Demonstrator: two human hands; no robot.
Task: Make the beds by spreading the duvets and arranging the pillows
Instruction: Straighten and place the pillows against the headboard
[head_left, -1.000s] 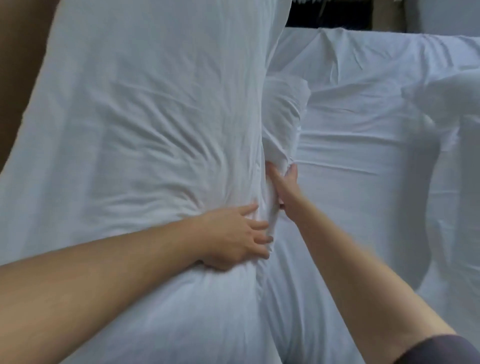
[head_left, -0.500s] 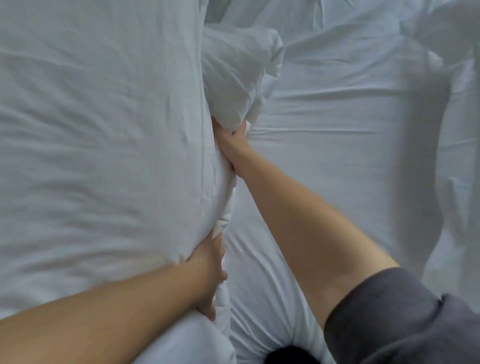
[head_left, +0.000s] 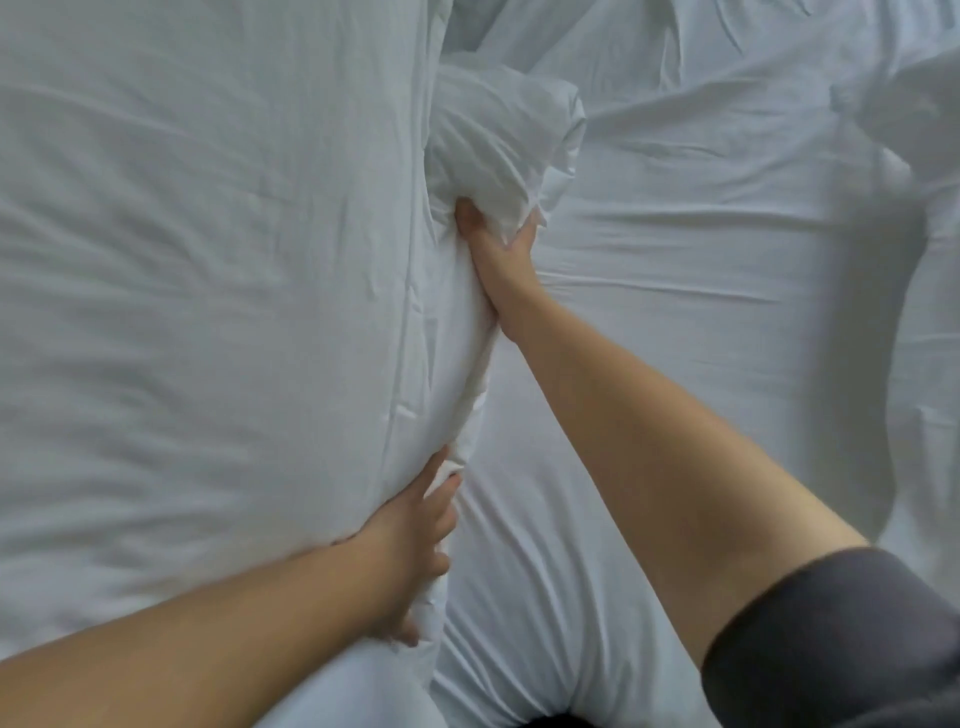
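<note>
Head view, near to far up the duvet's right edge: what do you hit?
left hand gripping the duvet → right hand gripping it → its bunched corner

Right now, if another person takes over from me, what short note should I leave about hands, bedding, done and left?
Left hand: grips the duvet at its right edge, near the body.
Right hand: grips the bunched fabric farther along that edge.
The duvet covers the left side; the bed sheet on the right lies bare.
Done: edge held. Left: spread the duvet, arrange pillows.
</note>
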